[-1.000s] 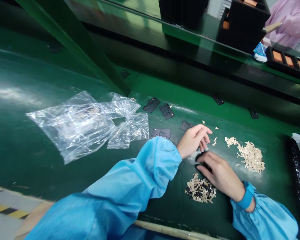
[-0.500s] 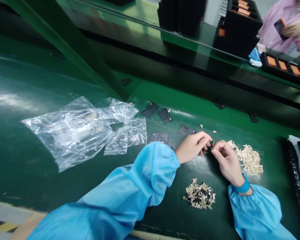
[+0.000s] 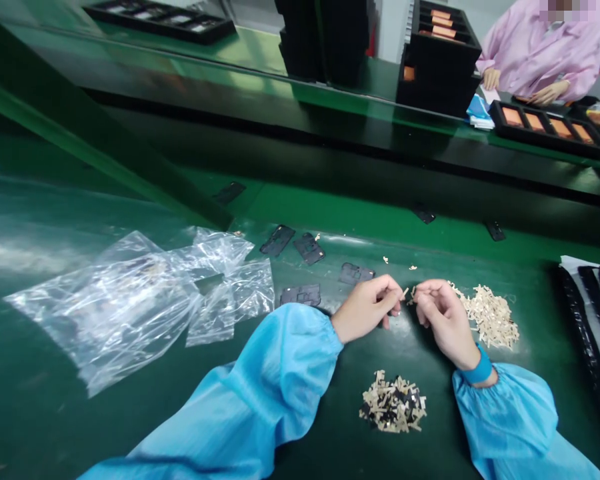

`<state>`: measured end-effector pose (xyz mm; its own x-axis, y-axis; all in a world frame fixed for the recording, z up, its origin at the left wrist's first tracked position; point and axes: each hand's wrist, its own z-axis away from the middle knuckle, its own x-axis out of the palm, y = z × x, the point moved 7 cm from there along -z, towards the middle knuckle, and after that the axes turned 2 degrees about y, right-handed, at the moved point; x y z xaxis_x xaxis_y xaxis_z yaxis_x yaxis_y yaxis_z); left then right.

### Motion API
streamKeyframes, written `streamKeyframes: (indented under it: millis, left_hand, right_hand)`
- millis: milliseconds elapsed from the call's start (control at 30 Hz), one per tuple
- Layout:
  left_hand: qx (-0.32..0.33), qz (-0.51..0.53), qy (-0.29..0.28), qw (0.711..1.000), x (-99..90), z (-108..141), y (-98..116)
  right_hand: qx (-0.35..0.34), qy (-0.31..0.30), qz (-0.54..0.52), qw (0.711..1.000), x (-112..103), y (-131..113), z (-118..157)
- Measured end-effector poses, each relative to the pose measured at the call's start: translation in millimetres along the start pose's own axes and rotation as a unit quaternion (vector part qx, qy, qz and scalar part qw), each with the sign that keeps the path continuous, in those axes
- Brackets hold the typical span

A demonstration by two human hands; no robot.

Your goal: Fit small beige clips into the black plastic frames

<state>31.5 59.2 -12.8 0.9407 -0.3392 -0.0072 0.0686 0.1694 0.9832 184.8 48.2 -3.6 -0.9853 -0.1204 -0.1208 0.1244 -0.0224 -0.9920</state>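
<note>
My left hand [image 3: 373, 305] pinches a small beige piece [image 3: 405, 293] between thumb and fingertips. Close by on its right, my right hand [image 3: 443, 317] is closed on another small beige piece [image 3: 413, 293]. Beside the right hand lies a pile of beige pieces [image 3: 493, 317]. Nearer to me, below both hands, is a mixed pile of beige and black pieces [image 3: 394, 403]. Flat black parts [image 3: 301, 295] lie left of my left hand, one of them [image 3: 356, 273] just behind it. Two loose beige bits [image 3: 385, 259] rest beyond the hands.
Clear plastic bags [image 3: 130, 293] lie at the left under a slanted green beam [image 3: 105, 147]. Black trays [image 3: 587, 327] stand at the right edge. Behind the raised ledge, a person in pink [image 3: 545, 53] is near a tray with orange pieces [image 3: 550, 130] and stacked black boxes [image 3: 440, 67].
The view has shifted, so the table things appear further left. My hands have drawn slightly apart, and a piece now shows at each one's fingertips. The other person's phone is no longer visible.
</note>
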Motion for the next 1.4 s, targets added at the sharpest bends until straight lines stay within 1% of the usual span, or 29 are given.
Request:
streamKeyframes:
  millis: [100,200,367,533,633,800,933,1200,1400]
  left_hand:
    - [0.033,-0.1,0.018,0.994,0.2,3.6,4.2]
    - [0.044,-0.143,0.019,0.989,1.7,6.1,7.2]
    - [0.028,-0.117,0.024,0.992,1.1,6.3,7.6]
    - [0.033,-0.099,0.03,0.994,0.3,5.2,7.0]
    - [0.033,-0.103,0.032,0.994,1.2,4.9,5.0]
    - [0.051,-0.126,0.054,0.989,1.2,6.9,7.8]
    - [0.065,-0.143,0.046,0.987,3.2,9.0,11.1]
    - [0.067,-0.126,0.043,0.989,3.8,8.5,5.0]
    - [0.063,-0.098,0.037,0.993,4.8,8.6,4.2]
  right_hand:
    - [0.013,-0.034,0.062,0.997,4.1,1.5,1.0]
    - [0.0,-0.049,0.104,0.993,5.8,-1.9,1.2]
    - [-0.001,-0.049,0.092,0.995,5.3,-4.3,0.6]
    - [-0.005,-0.035,0.091,0.995,4.9,-3.7,1.6]
    - [-0.007,-0.024,0.084,0.996,4.7,-2.0,2.1]
    - [-0.009,-0.004,0.067,0.998,3.7,-0.4,2.7]
    - [-0.011,0.009,0.075,0.997,3.0,-1.6,3.4]
    - [-0.011,-0.004,0.086,0.996,3.9,0.2,5.2]
    - [-0.009,0.009,0.079,0.997,2.1,-1.6,5.0]
